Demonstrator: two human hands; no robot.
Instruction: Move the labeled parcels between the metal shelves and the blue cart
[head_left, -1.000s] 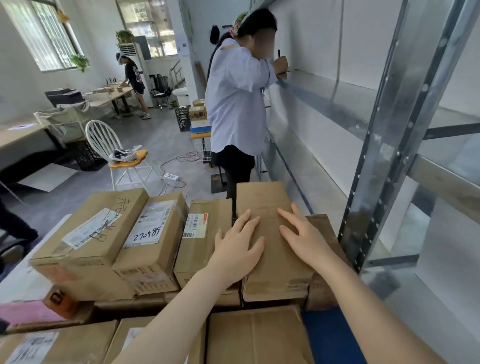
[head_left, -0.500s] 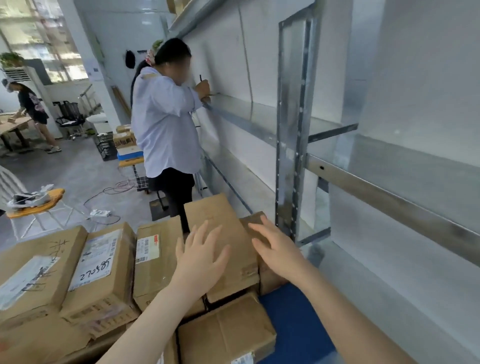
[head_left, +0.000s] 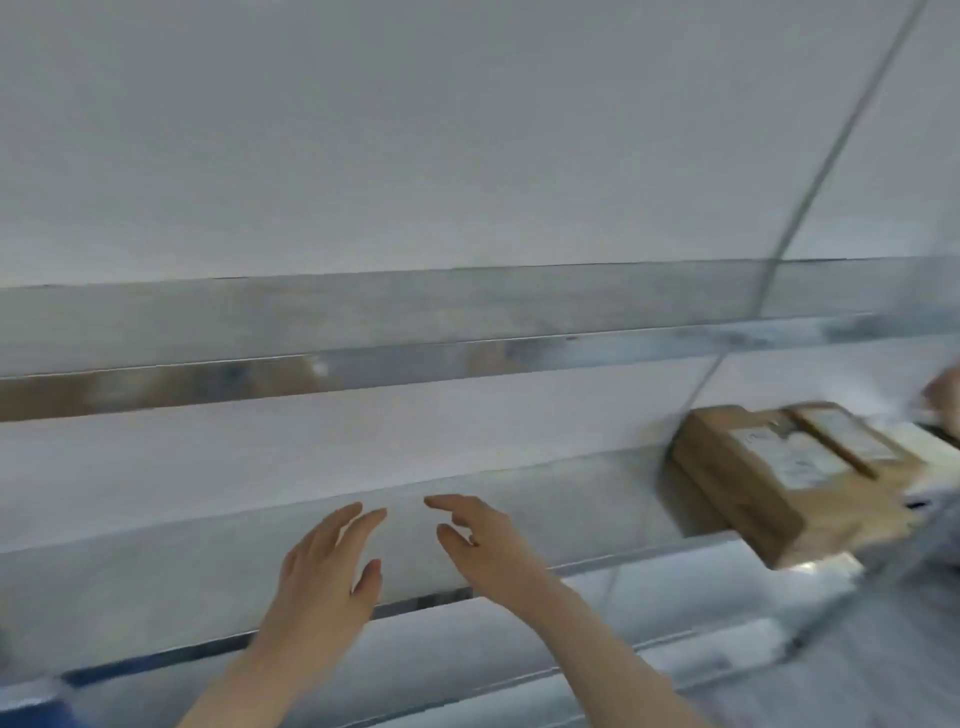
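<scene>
Both empty and relaxed — left hand (head_left: 324, 582), right hand (head_left: 493, 551)

Single view: wide-angle camera on your head. Looks forward and slightly down at metal shelves (head_left: 156, 587), very near, white wall (head_left: 415, 130) filling upper third of frame. Shelf edges slope up toward right. Your left hand (head_left: 324, 582) and right hand (head_left: 488, 551) enter from bottom centre. Parcels (head_left: 769, 467) at right edge. Picture blurred.

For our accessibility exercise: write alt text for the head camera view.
A person's open left hand and right hand reach, holding nothing, toward a grey metal shelf. Labelled brown cardboard parcels sit on it at the far right.
</scene>
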